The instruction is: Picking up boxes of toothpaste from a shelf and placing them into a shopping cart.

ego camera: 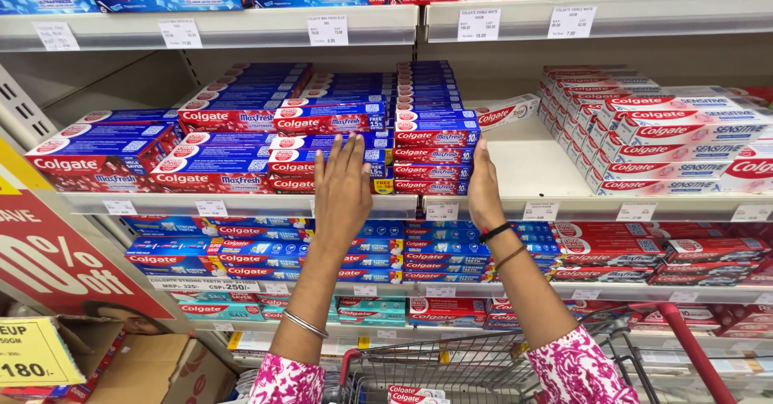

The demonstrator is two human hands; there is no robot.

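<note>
Head view, facing a shop shelving unit. Both arms reach up to the middle shelf (531, 171). Left hand (342, 191): open, fingers spread flat against the front ends of a stack of red-and-blue toothpaste cartons (334, 142), near the shelf's front edge; nothing gripped. The flat palm suits squaring the carton ends flush with that edge. Right hand (483, 191): also open, palm laid against the right side of the narrow column of blue cartons (435, 138), where the bare part of the shelf begins; it appears to brace the column from the side so it stands straight. One white carton (507, 113) lies alone at an angle behind, on the bare stretch. White-and-red cartons (668, 142) fill the right end of the same shelf, well apart from the hands. Price labels (541, 211) line the shelf's front edge. Below, a wire trolley (451, 368) with a red handle holds a few cartons; cardboard box (157, 368) at lower left.
</note>
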